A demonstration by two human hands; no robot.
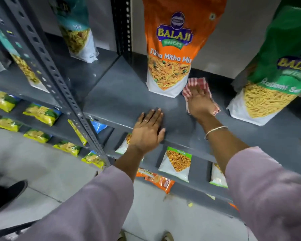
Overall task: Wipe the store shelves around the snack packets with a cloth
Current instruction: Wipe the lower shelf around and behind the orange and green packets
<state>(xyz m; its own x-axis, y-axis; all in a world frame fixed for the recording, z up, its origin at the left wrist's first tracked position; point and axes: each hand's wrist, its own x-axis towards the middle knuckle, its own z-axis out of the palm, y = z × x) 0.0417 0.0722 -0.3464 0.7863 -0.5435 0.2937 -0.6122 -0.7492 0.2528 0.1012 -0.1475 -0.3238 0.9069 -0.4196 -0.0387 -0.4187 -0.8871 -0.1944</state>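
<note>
A red-and-white checked cloth [196, 84] lies flat on the dark grey metal shelf [115, 98], between an upright orange Balaji Tikha Mitha Mix packet [174, 49] and a green Balaji sev packet [271, 80]. My right hand [199, 101] presses palm-down on the cloth, fingers spread, just right of the orange packet's base. My left hand [149, 131] rests flat at the shelf's front edge, holding nothing.
A perforated grey upright [59, 79] divides this bay from the left bay, where teal mix packets [76, 30] stand. Lower shelves hold yellow-green packets [42, 113], white-and-green packets [177, 162] and an orange packet [158, 181]. Grey tiled floor lies below; a dark shoe [7, 193] is at left.
</note>
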